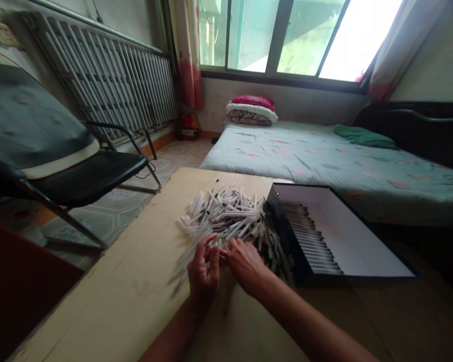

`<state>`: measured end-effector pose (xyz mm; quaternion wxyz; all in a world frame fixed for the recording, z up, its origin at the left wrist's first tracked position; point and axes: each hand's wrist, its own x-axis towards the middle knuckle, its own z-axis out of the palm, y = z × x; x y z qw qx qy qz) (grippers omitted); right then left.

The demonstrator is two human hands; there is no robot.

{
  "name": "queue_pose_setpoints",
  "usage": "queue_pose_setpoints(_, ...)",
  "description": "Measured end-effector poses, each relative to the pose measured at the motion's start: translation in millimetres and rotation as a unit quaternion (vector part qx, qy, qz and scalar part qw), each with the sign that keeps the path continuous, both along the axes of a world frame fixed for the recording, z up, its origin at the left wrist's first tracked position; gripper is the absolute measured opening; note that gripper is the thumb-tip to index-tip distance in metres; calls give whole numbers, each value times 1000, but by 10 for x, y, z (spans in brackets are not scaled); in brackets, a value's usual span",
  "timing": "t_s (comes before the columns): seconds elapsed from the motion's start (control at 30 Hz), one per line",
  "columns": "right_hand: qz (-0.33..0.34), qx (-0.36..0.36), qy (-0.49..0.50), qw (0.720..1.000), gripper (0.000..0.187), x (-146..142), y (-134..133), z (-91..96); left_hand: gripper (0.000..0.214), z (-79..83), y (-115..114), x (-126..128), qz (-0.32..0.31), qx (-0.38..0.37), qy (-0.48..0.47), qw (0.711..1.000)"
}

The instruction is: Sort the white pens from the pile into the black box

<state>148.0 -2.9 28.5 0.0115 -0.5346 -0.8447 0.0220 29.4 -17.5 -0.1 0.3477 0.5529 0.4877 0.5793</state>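
Both hands work at the near edge of the heap, the left hand (204, 274) half-curled with its fingers raised and the right hand (245, 262) reaching across so that their fingertips almost meet. Neither is clenched, but the head view cannot settle whether they are pinching anything. The heap of slim white pens (226, 216) with dark tips lies in a jumble, crossing every way, near the middle of a pale wooden tabletop (109, 281), and a few stick out past its near side towards the hands. Just beside the heap, towards the tabletop's right side, an open black-rimmed box (347, 221) sits with its white inside showing. Neat rows of pens (305, 236) lie parallel and tightly packed against its wall nearest the heap, and the rest of its floor is uncovered. Having heap and box touching looks like a way to keep each reach short. Behind the tabletop stands a low bed (305, 161) under a window, with a black chair (86, 176) to the left.
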Motion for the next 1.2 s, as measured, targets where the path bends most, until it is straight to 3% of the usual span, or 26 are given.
queue_pose_setpoints(0.2, 49, 40, -6, 998, 19, 18, -61, -50, 29, -5, 16, 4, 13, 19, 7, 1000)
queue_pose_setpoints(0.33, 47, 67, 10, 997, 17, 102, -64, -56, 24, -56, 53, -17, 36, 26, 34, 998)
queue_pose_setpoints(0.63, -17, 108, 120, 987, 23, 328, -97, -228, 18, -179, 130, -25, -42, 71, 119, 989)
queue_pose_setpoints(0.9, -77, 194, 285, 936, 31, 508, -167, -327, 19, -189, 129, -18, -74, 103, 190, 974)
queue_pose_setpoints(1.07, -43, 229, 296, 926, 30, 375, -288, -264, 26, -155, 103, 12, -126, 99, 169, 972)
queue_pose_setpoints(1.2, -55, 260, 319, 910, 20, 281, -387, 20, 26, -189, 110, 3, -120, 90, 166, 975)
